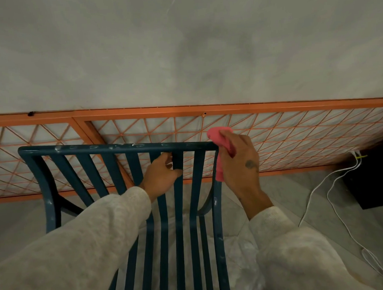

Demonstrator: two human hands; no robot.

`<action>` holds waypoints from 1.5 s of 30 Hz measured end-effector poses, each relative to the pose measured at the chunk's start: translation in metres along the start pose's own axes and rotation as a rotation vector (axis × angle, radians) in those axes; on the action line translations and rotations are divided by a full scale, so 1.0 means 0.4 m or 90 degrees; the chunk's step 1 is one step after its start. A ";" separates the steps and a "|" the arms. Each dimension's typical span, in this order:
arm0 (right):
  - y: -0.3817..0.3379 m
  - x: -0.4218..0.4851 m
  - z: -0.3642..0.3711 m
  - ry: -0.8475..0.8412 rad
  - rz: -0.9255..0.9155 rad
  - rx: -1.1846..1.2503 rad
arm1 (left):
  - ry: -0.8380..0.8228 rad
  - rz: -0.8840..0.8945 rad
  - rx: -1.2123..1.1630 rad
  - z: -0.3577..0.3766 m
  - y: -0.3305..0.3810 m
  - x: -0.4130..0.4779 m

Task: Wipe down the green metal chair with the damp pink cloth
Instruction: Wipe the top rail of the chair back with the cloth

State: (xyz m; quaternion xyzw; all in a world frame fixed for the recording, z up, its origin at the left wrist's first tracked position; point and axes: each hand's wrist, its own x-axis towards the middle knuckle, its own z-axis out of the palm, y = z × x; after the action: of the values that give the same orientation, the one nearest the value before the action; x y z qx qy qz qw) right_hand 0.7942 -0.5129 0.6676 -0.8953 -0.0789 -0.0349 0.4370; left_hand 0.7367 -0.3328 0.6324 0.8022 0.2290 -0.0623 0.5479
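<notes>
The dark green metal chair (112, 148) stands in front of me, its slatted back and seat running down the middle of the view, with pale flecks on the top rail. My left hand (160, 175) grips one of the back slats just under the top rail. My right hand (241, 164) holds the bunched pink cloth (218, 136) pressed around the top right corner of the chair back, where the rail bends into the side post. Part of the cloth hangs down below my palm.
An orange metal mesh frame (271, 107) leans against the grey wall (182, 47) right behind the chair. White cables (331, 187) trail over the floor at the right, beside a black box (374, 177). Crumpled plastic sheeting (239, 247) lies under the chair.
</notes>
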 end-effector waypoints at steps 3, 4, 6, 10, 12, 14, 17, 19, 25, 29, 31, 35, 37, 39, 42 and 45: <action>0.022 -0.023 0.035 -0.056 -0.099 -0.119 | -0.013 0.006 -0.033 -0.004 -0.005 0.000; 0.030 -0.027 0.042 -0.050 -0.120 -0.143 | -0.020 0.005 -0.041 -0.007 -0.006 0.001; 0.034 -0.024 0.044 -0.022 -0.110 -0.162 | -0.043 0.008 -0.045 -0.013 -0.007 0.002; 0.011 -0.012 0.056 -0.020 -0.071 -0.226 | -0.052 0.020 -0.046 -0.021 -0.007 0.000; -0.013 -0.016 0.076 -0.050 -0.081 -0.228 | -0.045 0.017 -0.061 -0.021 -0.008 -0.002; -0.023 -0.016 0.086 -0.073 -0.094 -0.213 | -0.046 0.010 -0.074 -0.019 -0.007 -0.005; -0.001 -0.001 0.067 -0.075 -0.078 -0.207 | -0.051 0.015 -0.078 -0.023 -0.005 -0.006; 0.021 0.014 0.050 -0.054 -0.037 -0.199 | -0.048 0.029 -0.079 -0.027 -0.007 -0.005; -0.008 -0.005 0.068 -0.065 -0.074 -0.229 | -0.019 0.047 -0.062 -0.021 -0.012 -0.003; 0.044 -0.018 0.044 -0.039 -0.109 -0.211 | -0.033 0.053 -0.032 -0.024 -0.010 -0.007; 0.052 -0.001 0.036 -0.041 -0.073 -0.217 | 0.000 0.086 0.048 -0.034 -0.008 -0.013; 0.022 0.010 0.052 -0.051 -0.068 -0.230 | 0.146 0.258 0.259 -0.056 0.011 -0.023; 0.023 0.000 0.057 -0.054 -0.102 -0.238 | 0.190 0.344 0.359 -0.065 0.030 -0.014; 0.043 -0.004 0.049 -0.054 -0.132 -0.242 | 0.188 0.387 0.443 -0.072 0.054 0.006; 0.059 0.018 0.029 -0.064 -0.103 -0.238 | 0.128 0.376 0.522 -0.082 0.089 0.042; 0.038 0.026 0.037 -0.072 -0.065 -0.253 | 0.043 0.341 0.602 -0.090 0.118 0.077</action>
State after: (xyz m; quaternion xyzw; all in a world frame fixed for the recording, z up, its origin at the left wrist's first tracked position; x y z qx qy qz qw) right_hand 0.8070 -0.5092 0.6482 -0.9593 -0.1399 -0.0218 0.2443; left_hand 0.7793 -0.3049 0.6758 0.9930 -0.0192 0.0093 0.1163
